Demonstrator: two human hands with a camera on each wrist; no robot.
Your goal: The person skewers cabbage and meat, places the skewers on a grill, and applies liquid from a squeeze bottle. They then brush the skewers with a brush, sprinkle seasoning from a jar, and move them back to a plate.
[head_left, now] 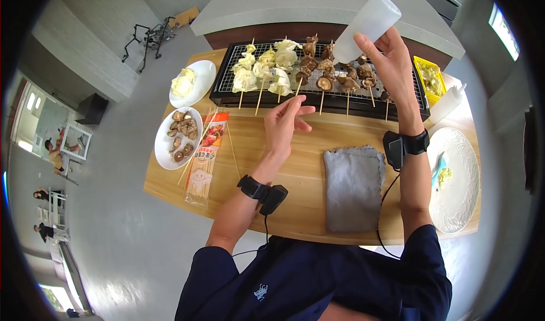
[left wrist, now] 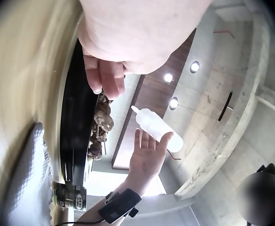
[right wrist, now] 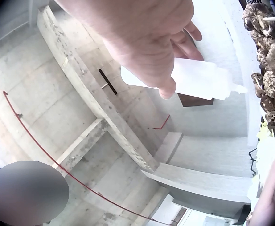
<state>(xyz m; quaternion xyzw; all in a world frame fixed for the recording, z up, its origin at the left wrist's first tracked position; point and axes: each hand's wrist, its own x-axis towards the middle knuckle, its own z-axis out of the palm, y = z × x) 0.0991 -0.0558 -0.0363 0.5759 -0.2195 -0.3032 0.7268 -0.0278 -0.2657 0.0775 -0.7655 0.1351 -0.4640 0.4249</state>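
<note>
Left grip pinches while right grip is raised.

Takes in the whole grill from above in the head view, facing forward and down. Gets super close to the left hand in the left wrist view, tilted and aimed up toward the ceiling, same as the right wrist view beside the right hand. Shares the bottle and mushroom skewers across both wrist views.

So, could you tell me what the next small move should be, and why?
I'd probably squeeze the translucent bottle gently with the right hand, since its nozzle points toward the mushroom skewers on the grill, while the left hand appears to pinch one stick.
</note>
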